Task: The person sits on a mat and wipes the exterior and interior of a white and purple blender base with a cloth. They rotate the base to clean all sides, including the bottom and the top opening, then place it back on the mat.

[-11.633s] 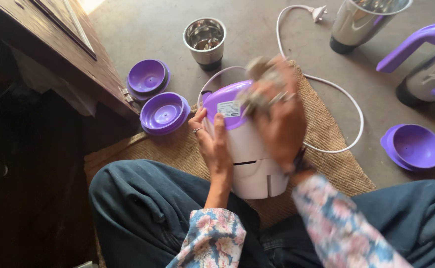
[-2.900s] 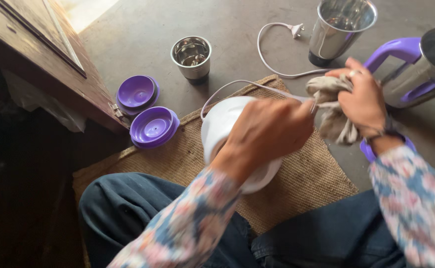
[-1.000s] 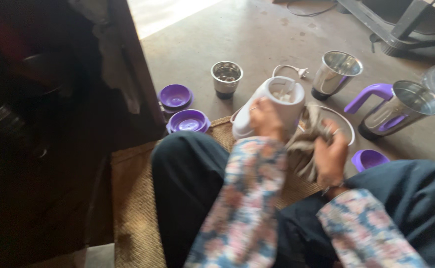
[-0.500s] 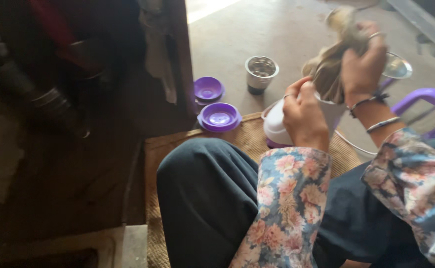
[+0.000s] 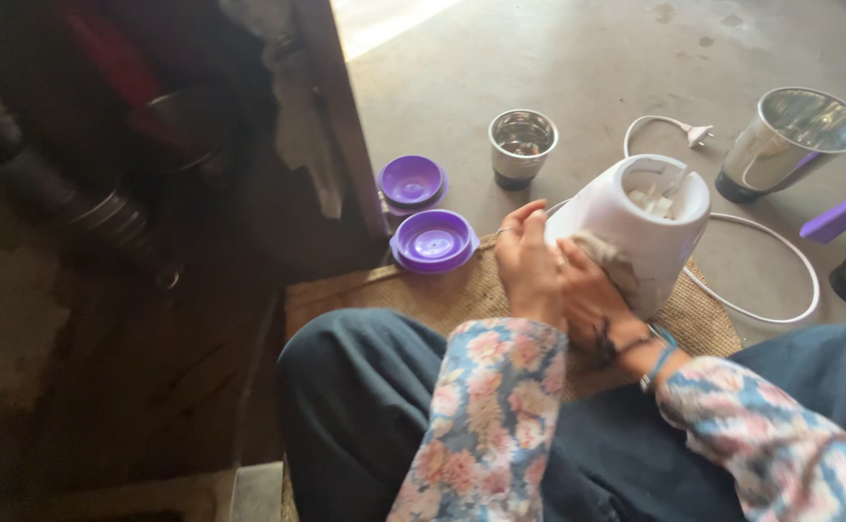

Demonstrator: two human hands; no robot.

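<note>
You're tipping the white mixer base on the burlap mat, underside up; left hand is steadying its side, fingers pressed together; right hand is pinching a rag against it for wiping.

The rounded plastic mixer base is white, with a white underside. The crumpled cleaning cloth pressed against it is grey-brown. The two round plastic lids are purple. The small steel jar and the large steel jar are silver; the curved plastic jar handle is purple. The coiled power cord is white. The woven jute mat is tan. The sleeves carry a pink and blue floral pattern on a pale ground. The trousers are dark blue. The concrete floor is grey.
</note>
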